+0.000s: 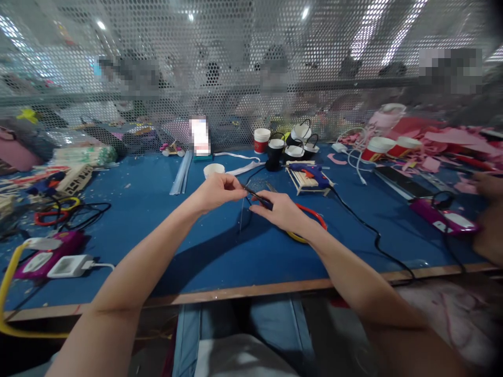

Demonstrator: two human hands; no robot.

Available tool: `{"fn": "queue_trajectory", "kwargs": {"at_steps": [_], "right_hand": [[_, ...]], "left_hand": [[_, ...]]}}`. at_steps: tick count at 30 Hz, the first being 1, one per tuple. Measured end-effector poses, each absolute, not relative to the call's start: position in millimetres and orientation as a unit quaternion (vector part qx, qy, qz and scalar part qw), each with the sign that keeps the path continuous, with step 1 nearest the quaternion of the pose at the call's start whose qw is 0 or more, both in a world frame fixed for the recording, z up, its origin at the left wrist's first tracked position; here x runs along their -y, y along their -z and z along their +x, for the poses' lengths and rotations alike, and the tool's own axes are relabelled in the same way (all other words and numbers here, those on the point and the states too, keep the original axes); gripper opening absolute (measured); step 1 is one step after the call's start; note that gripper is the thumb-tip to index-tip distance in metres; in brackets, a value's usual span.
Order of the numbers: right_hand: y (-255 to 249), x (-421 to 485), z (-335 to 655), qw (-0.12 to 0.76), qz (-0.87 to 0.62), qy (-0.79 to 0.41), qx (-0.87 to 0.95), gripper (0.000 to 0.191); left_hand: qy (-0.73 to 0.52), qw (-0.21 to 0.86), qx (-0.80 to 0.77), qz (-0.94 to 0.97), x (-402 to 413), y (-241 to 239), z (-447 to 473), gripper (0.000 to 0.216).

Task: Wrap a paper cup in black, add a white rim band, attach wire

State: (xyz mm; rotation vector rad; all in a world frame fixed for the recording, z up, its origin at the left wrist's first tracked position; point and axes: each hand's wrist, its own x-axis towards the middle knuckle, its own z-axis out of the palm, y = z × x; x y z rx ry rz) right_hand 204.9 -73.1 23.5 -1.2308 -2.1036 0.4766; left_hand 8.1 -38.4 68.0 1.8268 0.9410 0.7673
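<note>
Over the middle of the blue table, my left hand (223, 191) is closed in a pinch at one end of a slim dark tool (264, 201). What else its fingertips hold is too small to make out. My right hand (281, 209) grips the tool's thicker dark handle. A thin strand (241, 215) hangs down below the fingertips. Behind my left hand stands a small white paper cup (214, 169). Under my right wrist lie red and yellow loops (314, 215), which look like scissor handles, partly hidden by the arm.
Black-wrapped cups with wire handles (295, 152) stand behind, near a red paper cup (261, 140). A blue glue gun (314, 174) rests on a small stick rack, its cord trailing right. Purple power strips (446, 217) lie at both sides. At right is another person's hand (489, 209).
</note>
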Motion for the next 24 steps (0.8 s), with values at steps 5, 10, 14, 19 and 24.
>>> {"fn": "queue_trajectory", "kwargs": {"at_steps": [5, 10, 14, 19, 24], "right_hand": [[-25.6, 76.1, 205.6, 0.333, -0.446, -0.238, 0.796, 0.029], [-25.7, 75.5, 205.7, 0.335, -0.428, -0.246, 0.803, 0.027], [-25.8, 75.2, 206.9, 0.339, -0.419, -0.234, 0.809, 0.025], [-22.6, 72.0, 205.6, 0.323, -0.482, -0.151, 0.8, 0.021], [-19.0, 69.2, 202.1, 0.287, -0.531, -0.083, 0.793, 0.019]], "left_hand": [[-0.242, 0.598, -0.281, 0.71, 31.2, -65.4, -1.8, 0.024], [-0.233, 0.718, -0.208, 0.622, 25.0, -42.7, 2.9, 0.029], [-0.246, 0.725, -0.194, 0.614, 26.8, -37.2, 9.1, 0.033], [-0.284, 0.432, -0.317, 0.795, 37.2, -55.1, 11.5, 0.025], [-0.281, 0.076, -0.439, 0.85, 52.1, -69.3, 16.1, 0.016]]}}
